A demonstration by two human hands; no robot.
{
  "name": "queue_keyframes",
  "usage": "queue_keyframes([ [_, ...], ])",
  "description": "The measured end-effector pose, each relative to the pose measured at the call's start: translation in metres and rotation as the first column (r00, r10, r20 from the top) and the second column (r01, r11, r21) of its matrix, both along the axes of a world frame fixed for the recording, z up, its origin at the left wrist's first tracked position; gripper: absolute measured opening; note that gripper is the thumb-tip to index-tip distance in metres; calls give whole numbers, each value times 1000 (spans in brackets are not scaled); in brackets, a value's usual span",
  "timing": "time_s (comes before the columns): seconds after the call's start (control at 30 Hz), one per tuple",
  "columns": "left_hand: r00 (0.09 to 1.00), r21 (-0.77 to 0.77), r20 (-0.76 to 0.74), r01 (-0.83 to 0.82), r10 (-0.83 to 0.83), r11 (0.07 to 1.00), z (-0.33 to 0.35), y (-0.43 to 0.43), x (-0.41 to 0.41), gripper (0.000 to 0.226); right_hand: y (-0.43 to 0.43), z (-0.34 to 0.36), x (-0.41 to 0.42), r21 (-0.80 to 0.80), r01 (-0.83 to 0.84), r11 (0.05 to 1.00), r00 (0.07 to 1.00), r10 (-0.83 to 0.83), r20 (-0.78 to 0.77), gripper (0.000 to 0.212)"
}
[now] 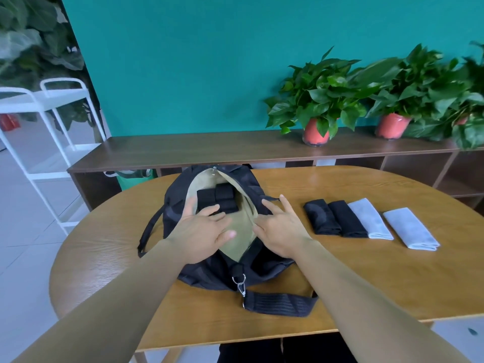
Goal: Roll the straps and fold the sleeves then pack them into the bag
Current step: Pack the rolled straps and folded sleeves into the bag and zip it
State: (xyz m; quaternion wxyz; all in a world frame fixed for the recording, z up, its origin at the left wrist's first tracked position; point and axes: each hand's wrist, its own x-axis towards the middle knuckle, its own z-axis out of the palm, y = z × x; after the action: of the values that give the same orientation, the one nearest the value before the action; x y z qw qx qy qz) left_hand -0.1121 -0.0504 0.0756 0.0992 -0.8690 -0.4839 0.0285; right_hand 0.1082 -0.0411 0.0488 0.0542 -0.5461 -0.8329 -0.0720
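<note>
4 sleeves: two black sleeves [323, 217] and two grey sleeves [372, 218], folded, side by side on the table [366, 284] just right of the bag [209, 268], none packed yet
rolled straps [217, 199]: black rolls, already inside the bag at the far end of the tan lining
bag: unzipped, mouth gaping; shoulder strap [280, 303] clipped on, lying near the table's front edge
left hand [201, 231]: fingers straight and spread over the left lip of the mouth, holds nothing
right hand [282, 231]: same at the right lip, flat, nothing in it; contact with the fabric unclear
step: my read, spreading the mouth before the sleeves go in
risk: soft lip may sag shut once released, so a sleeve edge snags and the fold opens
risk 2: a one-handed lift could let a loose fold unfurl; pushing it in could knock the rolls apart
</note>
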Motion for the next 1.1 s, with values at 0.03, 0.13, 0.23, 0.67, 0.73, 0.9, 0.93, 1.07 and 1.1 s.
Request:
queue_keyframes([
  [0.03,1000,9,-7,2,-2,1000,2,0,8,109,-1,2,4,21,-6,1000,1000,6,-10,45],
  [0.13,1000,16,-3,21,-21,1000,5,2,32,111,-8,5,20,65,9,998,1000,-8,-18,43],
  [0.23,998,1,2,60,-60,998,6,4,65,116,-17,3,50,85,61,995,996,-55,-69,41],
  [0.67,982,-125,-42,178,-184,976,-11,38,220,55,-26,-47,190,147,396,906,916,-378,-134,16],
  [0.73,979,-150,-70,179,-191,972,-18,46,236,64,-21,-56,201,150,418,896,904,-395,-160,19],
  [0.9,978,-237,-117,144,-175,961,-37,58,263,69,-14,-65,211,72,418,905,904,-408,-125,26],
  [0.93,980,-248,-112,129,-161,960,-41,59,265,69,-14,-64,212,42,404,914,911,-397,-108,27],
  [1.07,992,-200,-45,110,-121,974,-51,54,276,56,-11,-57,220,-31,381,924,923,-382,-52,37],
  [1.1,991,-182,-46,114,-124,977,-51,50,279,51,-9,-55,223,-40,376,926,924,-378,-59,37],
])
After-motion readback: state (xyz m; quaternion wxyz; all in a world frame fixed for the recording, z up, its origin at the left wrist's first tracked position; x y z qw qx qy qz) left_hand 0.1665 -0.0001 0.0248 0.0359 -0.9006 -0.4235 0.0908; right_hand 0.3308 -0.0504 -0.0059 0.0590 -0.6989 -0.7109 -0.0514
